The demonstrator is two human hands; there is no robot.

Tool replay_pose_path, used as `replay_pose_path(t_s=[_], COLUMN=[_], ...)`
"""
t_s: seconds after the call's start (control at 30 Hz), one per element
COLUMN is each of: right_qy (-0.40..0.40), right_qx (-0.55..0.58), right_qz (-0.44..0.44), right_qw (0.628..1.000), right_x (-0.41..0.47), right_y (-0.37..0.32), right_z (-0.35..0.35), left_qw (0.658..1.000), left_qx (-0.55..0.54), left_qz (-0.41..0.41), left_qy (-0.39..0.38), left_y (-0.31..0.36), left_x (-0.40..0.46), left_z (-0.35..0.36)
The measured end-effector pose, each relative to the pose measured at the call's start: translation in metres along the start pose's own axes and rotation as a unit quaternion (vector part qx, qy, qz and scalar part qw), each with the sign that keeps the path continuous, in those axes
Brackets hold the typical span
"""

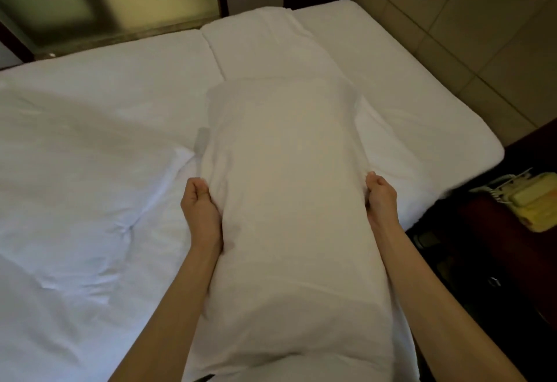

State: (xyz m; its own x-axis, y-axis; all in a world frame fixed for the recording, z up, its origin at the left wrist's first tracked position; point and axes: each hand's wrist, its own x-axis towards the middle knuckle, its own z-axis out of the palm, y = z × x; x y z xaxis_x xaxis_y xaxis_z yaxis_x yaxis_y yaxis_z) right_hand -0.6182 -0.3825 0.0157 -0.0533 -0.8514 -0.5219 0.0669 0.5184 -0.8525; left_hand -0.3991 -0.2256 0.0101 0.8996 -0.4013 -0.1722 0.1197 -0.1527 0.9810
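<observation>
— Do we find any words, numbers or labels to read here?
— No, we read none anywhere.
— Not even on the pillow (286, 185)?
— We see only plain white cloth there, with no tag or print that we can make out.
— And the telephone (533, 200) at the right edge?
— It is blurred and small in our view, so we can read nothing on it.
</observation>
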Motion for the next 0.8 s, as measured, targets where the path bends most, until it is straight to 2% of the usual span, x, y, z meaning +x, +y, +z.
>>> replay_pose_path(t_s=[0.2, 0.4, 0.57, 0.8], right_qy=[0.025, 0.033, 0.052, 0.045], right_qx=[0.014, 0.024, 0.022, 0.048], right_qz=[0.035, 0.054, 0.053, 0.042], right_qw=[0.999, 0.998, 0.997, 0.997], right_x=[0.049, 0.091, 0.135, 0.184], right_y=[-0.013, -0.030, -0.065, -0.112], right_z=[-0.053, -0.062, -0.063, -0.084], left_qw=[1.000, 0.999, 0.997, 0.994], left_qx=[0.005, -0.004, -0.010, 0.008], left_qz=[-0.007, -0.021, -0.053, -0.056], left_qy=[-0.013, -0.028, -0.059, -0.097], left_y=[0.003, 0.008, 0.015, 0.024], left_x=[-0.022, -0.005, 0.021, 0.041], left_z=[0.065, 0.110, 0.156, 0.217])
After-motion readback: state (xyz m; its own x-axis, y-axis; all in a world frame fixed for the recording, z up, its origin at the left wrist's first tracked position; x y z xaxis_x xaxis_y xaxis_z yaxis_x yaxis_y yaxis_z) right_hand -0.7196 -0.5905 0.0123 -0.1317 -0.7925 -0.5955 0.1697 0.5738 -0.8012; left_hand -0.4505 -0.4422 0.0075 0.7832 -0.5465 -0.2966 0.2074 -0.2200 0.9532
